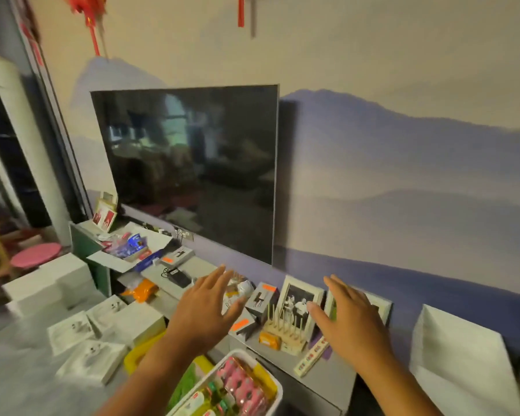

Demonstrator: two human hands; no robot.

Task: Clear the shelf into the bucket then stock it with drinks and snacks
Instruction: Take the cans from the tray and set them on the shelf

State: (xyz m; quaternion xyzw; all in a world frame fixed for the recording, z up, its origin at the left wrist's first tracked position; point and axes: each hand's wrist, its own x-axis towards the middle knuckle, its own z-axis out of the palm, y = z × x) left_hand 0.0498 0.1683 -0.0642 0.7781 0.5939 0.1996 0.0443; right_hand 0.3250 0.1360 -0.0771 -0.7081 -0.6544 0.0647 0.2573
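A dark television (pixel 189 172) hangs on the wall above a long grey shelf (pixel 321 378), and the shelf is not yet cleared. Along its back edge near the right end stand two framed photos (pixel 297 304), with a wooden peg rack (pixel 285 331) and an orange packet (pixel 270 340) just in front of them; a strip with red dots (pixel 311 355) lies toward the front edge. Grey boxes with orange stickers (pixel 260 298) sit mid-shelf, and an open carton of snacks (pixel 132 246) rests at the far left end. Below the front edge a white basket (pixel 270 388) holds pink and green packs, with a yellow bucket (pixel 138 354) beside it, mostly hidden. The left hand (pixel 206 304) and right hand (pixel 347 316) hover over the shelf, well apart, fingers spread, holding nothing. To clear well, I judge it best to lift the upright frames first, one per hand, gripping their sides, then take the rack by its base so its pegs don't snag
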